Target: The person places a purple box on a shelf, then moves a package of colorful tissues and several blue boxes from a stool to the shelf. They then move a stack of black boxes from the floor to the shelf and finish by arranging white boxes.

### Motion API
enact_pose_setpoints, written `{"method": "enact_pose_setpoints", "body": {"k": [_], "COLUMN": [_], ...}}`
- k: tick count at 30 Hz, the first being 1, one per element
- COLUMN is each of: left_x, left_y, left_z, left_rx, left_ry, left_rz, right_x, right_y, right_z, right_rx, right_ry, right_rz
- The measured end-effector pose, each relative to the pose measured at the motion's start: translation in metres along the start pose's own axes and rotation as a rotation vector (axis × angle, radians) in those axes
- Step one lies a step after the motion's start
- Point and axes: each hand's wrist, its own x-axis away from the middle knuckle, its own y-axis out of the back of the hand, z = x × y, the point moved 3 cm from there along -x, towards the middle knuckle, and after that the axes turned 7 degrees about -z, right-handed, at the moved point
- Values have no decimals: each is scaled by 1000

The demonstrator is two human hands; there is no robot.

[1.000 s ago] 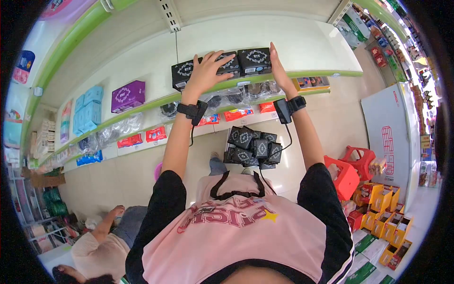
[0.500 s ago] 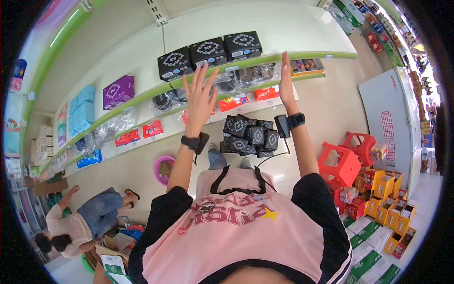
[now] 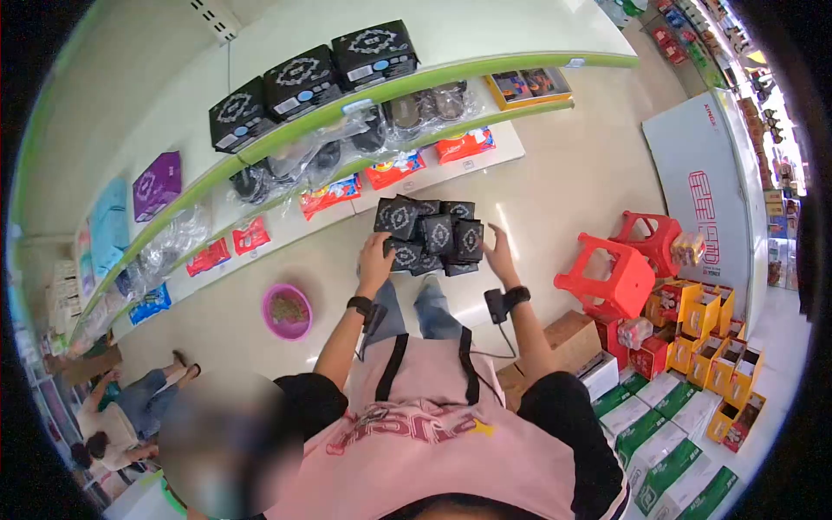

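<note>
A heap of small black packs [image 3: 438,235] with white ornamental prints is in front of my legs, low beside the shelf. My left hand [image 3: 375,265] is at the heap's left edge with its fingers spread, seeming to touch the packs there. On the other side, my right hand [image 3: 500,258] stands just right of the heap, thumb and fingers apart, holding nothing. Three black packs [image 3: 301,81] like these stand in a row on the shelf [image 3: 511,43] above, to the left of a purple pack's far neighbours; the purple pack [image 3: 157,186] is further left.
Bagged dark items [image 3: 325,160] and red packets [image 3: 394,170] lie on the lower shelves. A pink basin [image 3: 287,312] is on the floor at left. Red stools [image 3: 607,276], yellow boxes [image 3: 706,316] and green-white cartons [image 3: 672,468] stand at right. Another person [image 3: 130,420] is at lower left.
Both hands have come down from the shelf front to the sides of the black heap. The view has shifted, and a blurred shape now appears at lower left.
</note>
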Motion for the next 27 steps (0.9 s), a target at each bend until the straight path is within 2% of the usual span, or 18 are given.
{"method": "enact_pose_setpoints", "body": {"k": [1, 2, 4, 5, 6, 8, 10, 12, 14, 15, 17, 20, 27], "left_x": [4, 8, 16, 16, 17, 11, 0, -13, -27, -32, -41, -46, -53], "left_y": [-20, -28, -44, -48, -57, -56, -55, -52, -58, -65, -71, -78, -86], "left_z": [22, 16, 19, 26, 27, 12, 3, -8, -13, -11, -13, -14, 7], "left_rx": [54, 54, -35, -3, -8, -107, -158, -204, -331, -400, -383, -389, -452], "left_ry": [25, 25, 442, 460, 462, 408, 396, 382, 313, 217, 216, 207, 257], "left_rz": [-47, -40, -251, -195, -192, -416, -415, -414, -235, -249, -203, -160, -125], "right_x": [9, 19, 34, 39, 42, 43, 35, 22, 10, 4, -6, -15, -20], "right_y": [-6, -10, -18, -22, -25, -31, -30, -31, -45, -51, -65, -86, -104], "right_z": [-9, -13, -20, -22, -24, -17, 3, 38, 44, 53, 60, 57, 45], "right_rx": [19, 39, 41, 53, 64, 120, 180, 278, 345, 448, 609, 679, 749], "right_ry": [-20, -43, -122, -146, -170, -127, -77, 59, 94, 180, 297, 371, 437], "right_rz": [-16, -33, -53, -75, -96, -124, -156, -42, 24, 106, 251, 334, 387]}}
